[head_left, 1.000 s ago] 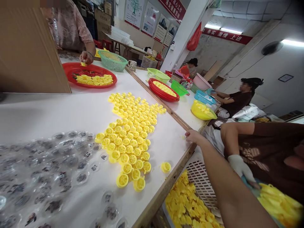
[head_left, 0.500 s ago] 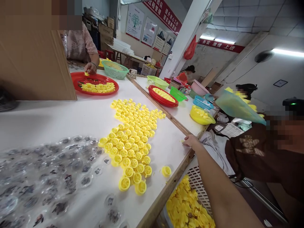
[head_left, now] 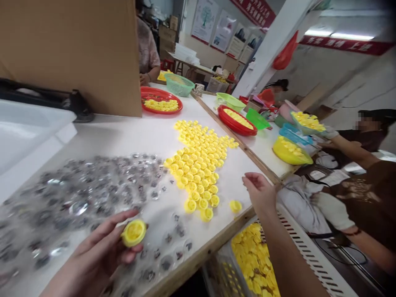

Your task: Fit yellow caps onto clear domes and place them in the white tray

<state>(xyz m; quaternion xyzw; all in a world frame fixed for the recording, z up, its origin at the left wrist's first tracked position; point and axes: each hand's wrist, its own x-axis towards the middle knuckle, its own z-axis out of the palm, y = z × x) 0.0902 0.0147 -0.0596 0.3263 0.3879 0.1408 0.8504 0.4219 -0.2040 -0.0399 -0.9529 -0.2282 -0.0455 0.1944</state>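
Observation:
My left hand (head_left: 103,247) is closed on a round yellow plastic cup-like piece (head_left: 134,233) with a small tab, pinched between thumb and fingers. Beneath it lie many clear discs with dark printed figures (head_left: 102,185), spread over the left of the white table. My right hand (head_left: 261,192) hangs over the table near its wooden edge, fingers bent but apart, with nothing visible in them. Left of that hand, several similar yellow pieces (head_left: 198,165) stand in a dense group. One lone yellow piece (head_left: 235,206) sits close below the right hand.
A wooden strip (head_left: 247,152) crosses the table. Beyond it are a red tray (head_left: 227,128) and a yellow bowl (head_left: 286,154). A cardboard sheet (head_left: 77,62) and white bin (head_left: 27,128) stand left. Below the edge is a crate (head_left: 309,264). A co-worker's arm (head_left: 355,150) holds a basket at right.
The view has swung left. My left hand has come into view with the yellow piece. My right hand has drawn away from the wooden corner. The co-worker's raised basket is now lower, by the blue one.

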